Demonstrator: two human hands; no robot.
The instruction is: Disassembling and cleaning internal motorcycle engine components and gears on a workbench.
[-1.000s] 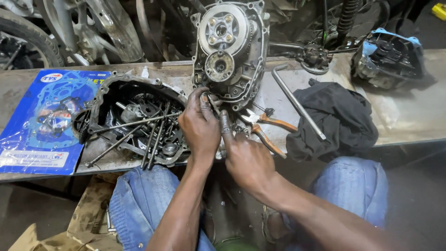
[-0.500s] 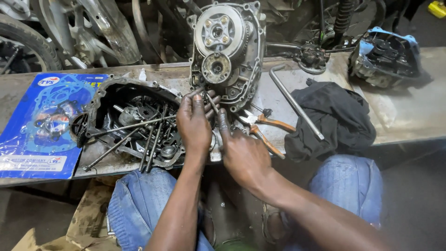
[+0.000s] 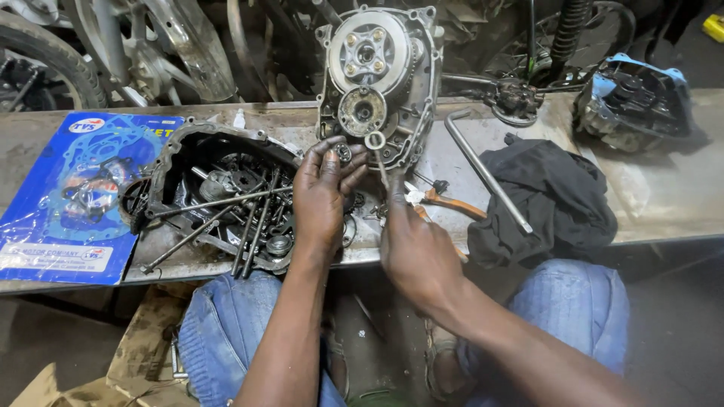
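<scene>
Both hands work at the near edge of the desk (image 3: 664, 203), directly below the upright engine case (image 3: 381, 83). The left hand (image 3: 323, 197) is raised palm-inward, its fingers pinched on a small round metal part (image 3: 344, 154) held just below the case's lower rim. The right hand (image 3: 413, 249) sits beside it, knuckles up, gripping a thin tool whose ring-shaped end (image 3: 375, 140) stands just beside the small part, close to the case. The 2 hands are near but apart.

Left of the left hand lies an open crankcase half (image 3: 219, 196) crossed by several long bolts, leaving little free room. Right of the right hand, orange-handled pliers (image 3: 452, 203), a black cloth (image 3: 550, 200) and an L-shaped bar (image 3: 483, 169) crowd the desk.
</scene>
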